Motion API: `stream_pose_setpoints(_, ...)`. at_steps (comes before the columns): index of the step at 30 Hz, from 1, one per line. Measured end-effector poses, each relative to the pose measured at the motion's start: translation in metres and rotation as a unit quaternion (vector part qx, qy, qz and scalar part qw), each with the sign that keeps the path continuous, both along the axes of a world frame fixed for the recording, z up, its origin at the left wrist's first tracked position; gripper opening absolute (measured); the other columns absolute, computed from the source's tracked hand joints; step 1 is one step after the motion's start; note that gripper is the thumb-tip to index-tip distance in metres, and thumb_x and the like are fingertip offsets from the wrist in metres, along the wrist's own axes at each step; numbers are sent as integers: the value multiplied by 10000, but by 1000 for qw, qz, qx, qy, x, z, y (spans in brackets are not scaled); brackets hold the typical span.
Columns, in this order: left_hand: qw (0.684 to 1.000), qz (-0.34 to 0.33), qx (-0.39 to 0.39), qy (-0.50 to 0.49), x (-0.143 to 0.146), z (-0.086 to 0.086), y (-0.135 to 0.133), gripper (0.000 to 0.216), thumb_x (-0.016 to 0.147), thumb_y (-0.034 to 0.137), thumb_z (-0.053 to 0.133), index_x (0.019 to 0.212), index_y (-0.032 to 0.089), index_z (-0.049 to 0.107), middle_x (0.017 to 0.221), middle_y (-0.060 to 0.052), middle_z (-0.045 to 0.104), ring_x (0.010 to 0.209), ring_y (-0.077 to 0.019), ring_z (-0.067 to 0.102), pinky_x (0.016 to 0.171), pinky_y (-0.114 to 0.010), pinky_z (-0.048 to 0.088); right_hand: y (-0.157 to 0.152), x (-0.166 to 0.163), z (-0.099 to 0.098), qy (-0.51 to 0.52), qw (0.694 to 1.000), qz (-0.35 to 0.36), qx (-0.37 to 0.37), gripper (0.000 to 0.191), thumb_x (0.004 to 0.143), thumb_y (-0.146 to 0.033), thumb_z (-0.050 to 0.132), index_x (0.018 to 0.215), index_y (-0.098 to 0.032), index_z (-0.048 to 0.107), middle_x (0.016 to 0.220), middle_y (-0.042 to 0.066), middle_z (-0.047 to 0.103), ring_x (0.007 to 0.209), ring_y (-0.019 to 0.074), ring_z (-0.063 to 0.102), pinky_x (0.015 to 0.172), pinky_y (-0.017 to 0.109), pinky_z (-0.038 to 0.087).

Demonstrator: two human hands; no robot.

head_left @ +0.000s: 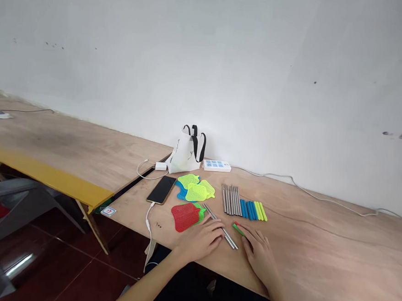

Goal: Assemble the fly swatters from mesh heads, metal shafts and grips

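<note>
Head view: left hand [200, 240] lies flat, palm down, fingers loosely together, tips touching two bare metal rods [222, 231] that lie slantwise between the hands. Right hand [259, 254] is also flat on the wooden table [318, 250], fingers spread a little, tips at a short red-green piece [238, 228]; nothing is pinched that I can see. A red mesh swatter head [184, 216] sits just beside the left hand, yellow-green ones [198, 190] and a phone [161, 189] lie behind it, and a neat row of rods with coloured grips [243, 208] is near. Risk, as I judge it: the loose rods are round and near the table's front edge, so a flat-handed nudge could roll them off or into the row, and the phone's cable [149, 220] hangs where a forearm could snag it.
</note>
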State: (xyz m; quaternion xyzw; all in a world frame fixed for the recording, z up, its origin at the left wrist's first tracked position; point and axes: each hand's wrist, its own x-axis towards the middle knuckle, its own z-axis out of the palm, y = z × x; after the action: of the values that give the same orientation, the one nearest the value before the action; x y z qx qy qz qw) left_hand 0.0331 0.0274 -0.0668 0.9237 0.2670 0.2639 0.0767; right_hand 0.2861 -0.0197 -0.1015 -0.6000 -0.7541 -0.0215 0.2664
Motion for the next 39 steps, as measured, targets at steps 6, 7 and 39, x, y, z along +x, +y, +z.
stream_pose_setpoints(6, 999, 22, -24, -2, -6, -6, 9, 215, 1003, 167, 461, 1090, 250, 640, 1338, -30, 611, 1319, -184, 531, 1243, -460, 266, 4, 4, 1, 33, 999, 20, -8, 416, 1034, -366, 363, 1392, -401, 572, 1357, -11, 636, 1206, 204, 593, 1002, 404, 485)
stream_pose_setpoints(7, 999, 23, -26, 0, -6, -6, 8, 217, 1005, 168, 454, 1095, 250, 634, 1347, -33, 605, 1322, -184, 529, 1242, -464, 269, 4, 3, 1, 36, 999, 18, -6, 415, 1034, -367, 365, 1391, -399, 574, 1355, -9, 637, 1205, 206, 594, 1003, 407, 485)
stream_pose_setpoints(39, 1000, -5, 11, 29, 5, 6, -12, 217, 1035, 233, 428, 1114, 246, 630, 1338, -31, 642, 1374, -203, 500, 1250, -481, 231, 3, 15, 0, 71, 996, -55, -12, 453, 999, -278, 327, 1265, -402, 672, 1283, -18, 686, 1140, 223, 629, 948, 432, 495)
